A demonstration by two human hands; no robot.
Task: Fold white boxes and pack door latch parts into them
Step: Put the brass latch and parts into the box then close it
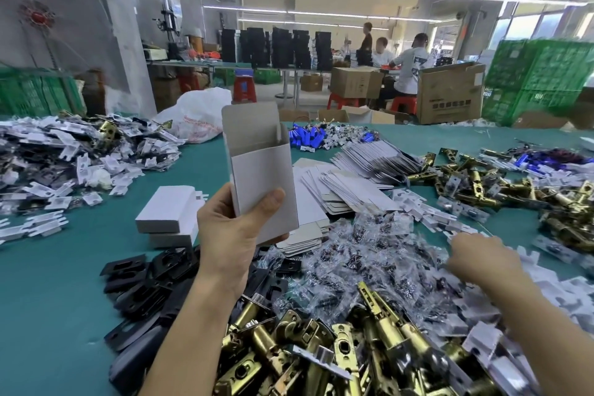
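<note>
My left hand grips a folded white box, held upright above the table with its top flap open. My right hand reaches into the pile of small clear screw bags and white card pieces; its fingertips are hidden, so I cannot tell what it holds. Brass door latches lie heaped at the front. Black strike plates sit to the left of my forearm. Two closed white boxes are stacked left of my hand. Flat unfolded box blanks lie behind the bags.
A green cloth covers the table. White and black packets pile at far left, more brass latches at right, blue parts and a white plastic bag at the back. People sit among cardboard cartons and green crates.
</note>
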